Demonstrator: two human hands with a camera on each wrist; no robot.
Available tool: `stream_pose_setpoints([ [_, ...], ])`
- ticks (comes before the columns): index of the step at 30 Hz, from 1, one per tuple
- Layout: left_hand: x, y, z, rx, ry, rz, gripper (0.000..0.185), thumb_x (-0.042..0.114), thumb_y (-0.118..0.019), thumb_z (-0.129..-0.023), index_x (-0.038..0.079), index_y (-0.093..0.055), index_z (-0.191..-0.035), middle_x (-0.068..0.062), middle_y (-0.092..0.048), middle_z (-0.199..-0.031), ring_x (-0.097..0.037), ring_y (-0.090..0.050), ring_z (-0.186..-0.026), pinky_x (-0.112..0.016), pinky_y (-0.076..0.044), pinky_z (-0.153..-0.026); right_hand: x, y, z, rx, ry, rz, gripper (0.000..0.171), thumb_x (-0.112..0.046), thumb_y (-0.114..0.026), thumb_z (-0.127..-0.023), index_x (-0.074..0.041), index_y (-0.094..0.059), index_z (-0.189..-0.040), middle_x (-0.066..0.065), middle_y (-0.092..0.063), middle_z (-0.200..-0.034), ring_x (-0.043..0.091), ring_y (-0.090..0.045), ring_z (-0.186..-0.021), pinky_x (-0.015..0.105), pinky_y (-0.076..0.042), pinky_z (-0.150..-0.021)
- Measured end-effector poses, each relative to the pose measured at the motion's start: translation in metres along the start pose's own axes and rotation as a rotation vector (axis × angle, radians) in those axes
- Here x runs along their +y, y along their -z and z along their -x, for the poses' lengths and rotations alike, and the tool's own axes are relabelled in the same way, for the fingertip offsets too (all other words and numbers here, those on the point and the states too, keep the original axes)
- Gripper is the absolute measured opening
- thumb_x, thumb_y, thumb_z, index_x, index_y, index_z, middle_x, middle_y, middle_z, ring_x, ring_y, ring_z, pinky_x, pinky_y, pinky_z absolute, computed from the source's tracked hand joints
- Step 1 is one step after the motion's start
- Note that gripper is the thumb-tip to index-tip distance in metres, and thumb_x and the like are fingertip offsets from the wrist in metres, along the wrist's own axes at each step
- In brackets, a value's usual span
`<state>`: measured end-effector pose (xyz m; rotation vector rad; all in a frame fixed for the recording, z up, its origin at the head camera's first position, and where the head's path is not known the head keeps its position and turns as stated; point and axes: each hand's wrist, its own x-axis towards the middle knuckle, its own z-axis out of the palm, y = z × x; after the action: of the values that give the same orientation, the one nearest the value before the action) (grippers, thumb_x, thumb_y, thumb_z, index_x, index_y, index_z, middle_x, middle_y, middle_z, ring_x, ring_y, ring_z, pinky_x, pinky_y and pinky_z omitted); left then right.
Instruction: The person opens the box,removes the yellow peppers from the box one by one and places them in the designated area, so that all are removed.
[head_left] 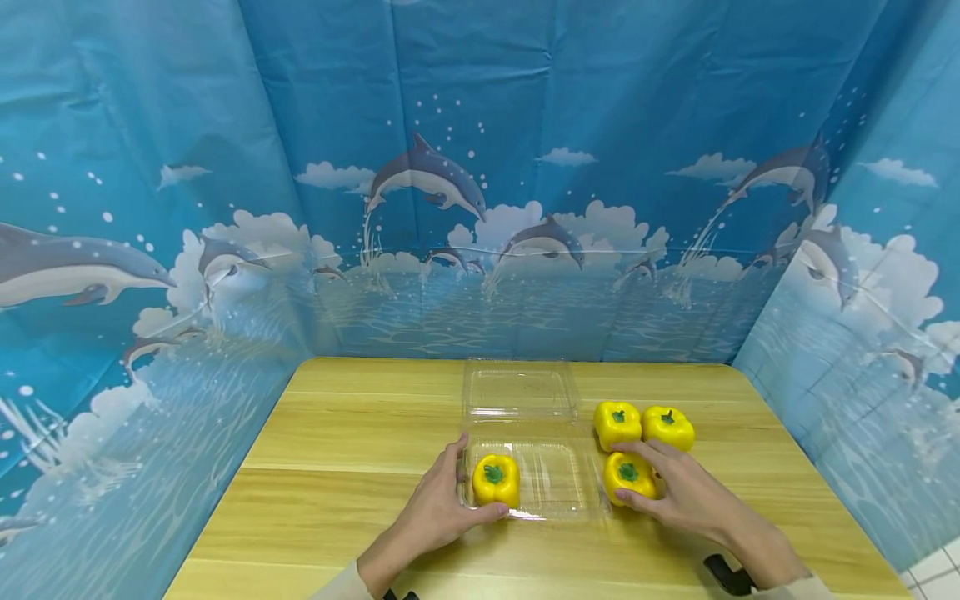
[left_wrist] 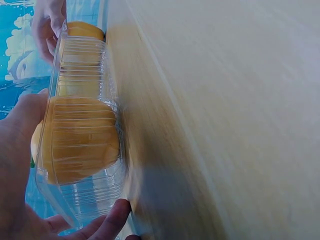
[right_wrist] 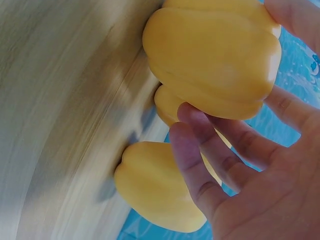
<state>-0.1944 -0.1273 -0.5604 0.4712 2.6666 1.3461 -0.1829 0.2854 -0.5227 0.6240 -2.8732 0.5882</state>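
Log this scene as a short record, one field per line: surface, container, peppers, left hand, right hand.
surface: wooden table, blue dolphin backdrop around it
container: clear clamshell box, lid open toward the far side
peppers: four yellow; pepper in the box, near pepper just right of the box, two far peppers side by side behind it
left hand: left hand holds the box's left edge, thumb and fingers around the corner by the pepper inside
right hand: right hand grips the near pepper, fingers curled round it
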Motion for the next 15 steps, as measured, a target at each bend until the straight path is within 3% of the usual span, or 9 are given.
stream_pose_setpoints([
  [15,0.0013,0.0006,0.0013,0.0,0.005,0.004,0.13,0.06,-0.099,-0.089,0.008,-0.027,-0.184,-0.025,-0.047,-0.181,-0.044,-0.073,-0.141,-0.065,-0.066,-0.112,-0.0004,0.001,0.0004,-0.035,-0.01,-0.028,0.066,-0.054,-0.09,-0.101,-0.021,-0.073,-0.156,0.015,-0.077,-0.145,0.041,-0.077,-0.129,0.068,-0.066,-0.105],
])
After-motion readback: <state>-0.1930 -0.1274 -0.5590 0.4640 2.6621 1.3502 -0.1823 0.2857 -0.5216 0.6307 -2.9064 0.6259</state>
